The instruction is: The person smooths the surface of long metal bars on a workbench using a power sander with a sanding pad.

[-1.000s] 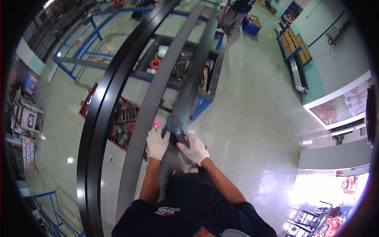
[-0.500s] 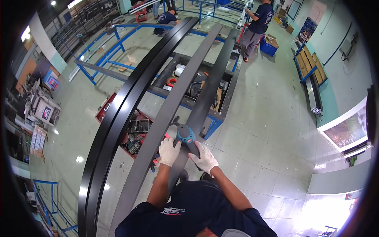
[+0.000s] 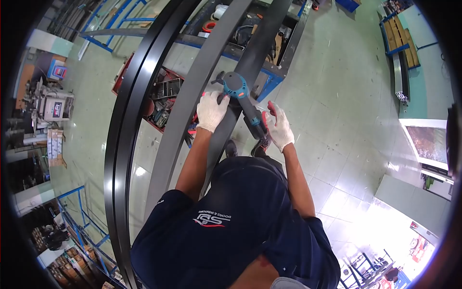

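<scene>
A teal-and-black cordless power tool (image 3: 236, 86) with a rounded grey-topped head and a long black grip is over the dark flat bar (image 3: 257, 48). Its exact kind does not show clearly. My left hand (image 3: 212, 111), in a white glove, is closed at the left side of the tool's head, its thumb against a black part; some fingers are hidden. My right hand (image 3: 279, 128), in a white glove with red on the fingers, is beside the tool's grip, fingers apart. Left of the tool runs a grey bar (image 3: 197, 79).
Black long profiles (image 3: 139, 91) curve along the left. Under the bars are a red toolbox (image 3: 166, 98) and a blue-framed bench (image 3: 272, 84) holding tape and tools. A wooden pallet-like rack (image 3: 399, 38) stands at the far right.
My view has tipped further down toward my body, and the people at the back are mostly out of frame. My right hand has moved rightward, away from the tool, its fingers spreading.
</scene>
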Demonstrator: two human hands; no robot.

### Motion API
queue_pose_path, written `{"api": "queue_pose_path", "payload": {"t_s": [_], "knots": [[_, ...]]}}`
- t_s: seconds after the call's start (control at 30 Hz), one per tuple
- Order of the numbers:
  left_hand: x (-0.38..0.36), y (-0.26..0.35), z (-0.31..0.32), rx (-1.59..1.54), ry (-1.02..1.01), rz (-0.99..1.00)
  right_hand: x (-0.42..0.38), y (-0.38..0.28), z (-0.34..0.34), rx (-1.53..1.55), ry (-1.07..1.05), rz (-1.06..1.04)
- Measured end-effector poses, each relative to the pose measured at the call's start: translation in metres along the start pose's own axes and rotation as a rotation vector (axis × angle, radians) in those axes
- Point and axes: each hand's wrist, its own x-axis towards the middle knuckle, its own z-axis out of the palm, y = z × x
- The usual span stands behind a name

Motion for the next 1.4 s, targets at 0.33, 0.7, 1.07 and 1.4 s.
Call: {"api": "queue_pose_path", "payload": {"t_s": [0.33,0.7,1.07,1.4], "knots": [[0.011,0.012,0.003,0.019,-0.015,0.005,0.01,0.001,-0.01,-0.002,-0.17,0.043],[0.025,0.025,0.004,0.08,-0.099,-0.085,0.021,-0.028,-0.007,-0.058,-0.172,-0.115],[0.047,0.028,0.018,0.123,-0.072,-0.107,0.035,-0.009,-0.014,-0.199,0.087,-0.214],[0.067,0.039,0.027,0.125,-0.069,-0.156,0.05,0.032,-0.027,-0.106,0.125,-0.066]]}}
